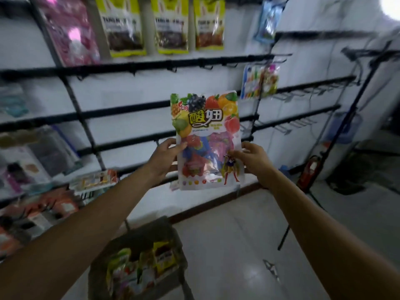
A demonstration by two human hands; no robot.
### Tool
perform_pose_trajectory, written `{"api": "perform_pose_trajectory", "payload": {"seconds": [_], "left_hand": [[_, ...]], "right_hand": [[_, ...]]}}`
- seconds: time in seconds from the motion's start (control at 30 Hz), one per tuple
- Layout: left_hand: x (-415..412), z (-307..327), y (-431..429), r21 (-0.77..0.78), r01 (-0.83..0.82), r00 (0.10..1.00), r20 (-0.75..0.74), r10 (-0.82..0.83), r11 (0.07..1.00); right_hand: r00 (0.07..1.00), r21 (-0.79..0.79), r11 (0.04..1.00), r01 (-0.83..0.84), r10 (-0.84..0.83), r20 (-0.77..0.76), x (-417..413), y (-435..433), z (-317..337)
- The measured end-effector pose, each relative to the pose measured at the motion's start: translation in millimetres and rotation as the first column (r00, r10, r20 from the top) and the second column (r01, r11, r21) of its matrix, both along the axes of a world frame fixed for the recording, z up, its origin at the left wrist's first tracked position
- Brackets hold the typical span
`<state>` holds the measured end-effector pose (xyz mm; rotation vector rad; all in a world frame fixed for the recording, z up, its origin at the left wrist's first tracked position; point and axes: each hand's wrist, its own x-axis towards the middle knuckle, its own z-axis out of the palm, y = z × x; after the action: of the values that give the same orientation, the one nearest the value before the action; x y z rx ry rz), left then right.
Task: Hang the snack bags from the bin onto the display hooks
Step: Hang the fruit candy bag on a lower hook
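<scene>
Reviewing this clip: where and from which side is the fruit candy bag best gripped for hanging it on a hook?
By its lower side edges, one hand from each side, much as the left hand and right hand grip the fruit candy bag now. It is flat and upright, so this likely keeps the top edge free to meet a display hook.

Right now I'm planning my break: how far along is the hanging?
Partly done: yellow-green bags already hang on the top row. In hand: the fruit candy bag, held by left hand and right hand, not yet hooked. Left: more bags in the bin, with empty hooks.
</scene>
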<state>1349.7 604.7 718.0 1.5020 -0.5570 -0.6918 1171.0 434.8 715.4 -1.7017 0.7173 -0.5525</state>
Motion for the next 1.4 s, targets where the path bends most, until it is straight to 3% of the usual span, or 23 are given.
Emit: {"api": "perform_pose_trajectory", "payload": {"seconds": [0.27,0.57,0.87,1.0,1.2,1.4], "left_hand": [[-11,97,-35,-0.186,0.054,0.988,0.149,-0.026,0.981],[31,129,-45,-0.225,0.155,0.979,0.164,-0.119,0.962],[58,102,-75,-0.198,0.172,0.98,0.13,-0.148,0.965],[59,85,-96,-0.151,0.184,0.977,0.137,-0.164,0.971],[55,68,-135,-0.089,0.191,0.972,0.155,-0.176,0.977],[46,67,-179,-0.106,0.115,0.989,0.109,-0.104,0.988]], "right_hand": [[0.978,-0.123,0.99,0.063,-0.037,0.205,-21,-19,90],[0.966,-0.152,0.986,0.065,-0.024,0.259,4,-24,104],[0.977,-0.071,0.99,0.123,-0.108,0.185,19,-47,69],[0.949,0.003,0.985,0.17,-0.164,0.267,26,-72,73],[0.926,-0.004,0.99,0.142,-0.132,0.354,36,-126,93],[0.95,-0.063,0.998,0.03,-0.009,0.313,35,-186,91]]}}
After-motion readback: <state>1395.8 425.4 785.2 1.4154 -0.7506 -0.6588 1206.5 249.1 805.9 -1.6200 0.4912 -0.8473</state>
